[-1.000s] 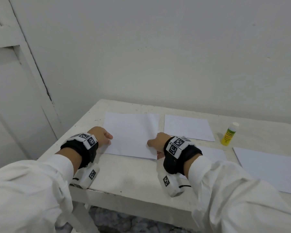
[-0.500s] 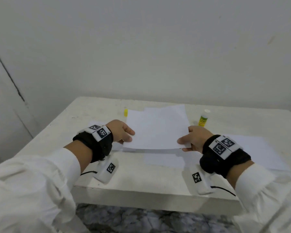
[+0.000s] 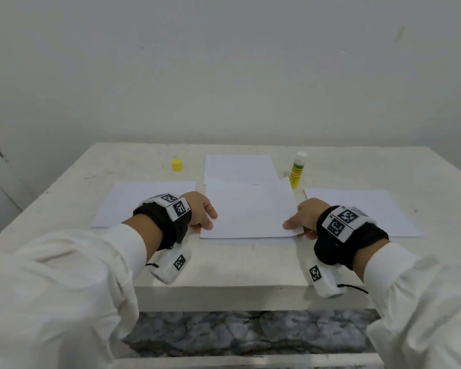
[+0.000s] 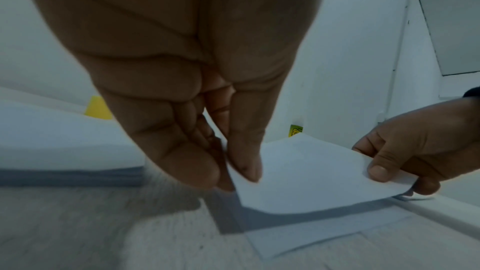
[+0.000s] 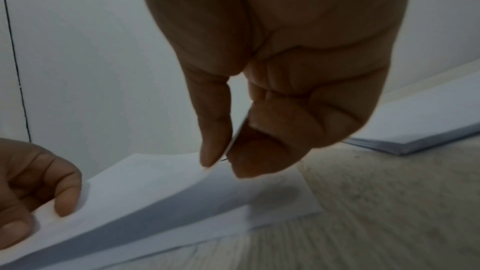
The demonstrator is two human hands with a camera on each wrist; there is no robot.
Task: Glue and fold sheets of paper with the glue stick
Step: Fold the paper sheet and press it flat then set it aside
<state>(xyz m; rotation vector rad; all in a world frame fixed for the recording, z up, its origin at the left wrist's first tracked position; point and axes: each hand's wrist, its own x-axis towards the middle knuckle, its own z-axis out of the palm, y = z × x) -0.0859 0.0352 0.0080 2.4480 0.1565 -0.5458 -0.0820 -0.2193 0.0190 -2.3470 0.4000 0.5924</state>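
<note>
White paper sheet [image 3: 249, 209] at table centre, near edge lifted; my left hand [image 3: 201, 210] pinches its 9 o'clock corner, right hand [image 3: 302, 218] its 3 o'clock. Four other sheets counted. One uncapped yellow-green glue stick [image 3: 296, 170] upright at 1 o'clock, one yellow cap [image 3: 177, 165] at 11.

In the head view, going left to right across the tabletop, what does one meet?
Left paper sheet → yellow cap → left hand → held sheet → glue stick → right hand → right paper sheet.
</note>
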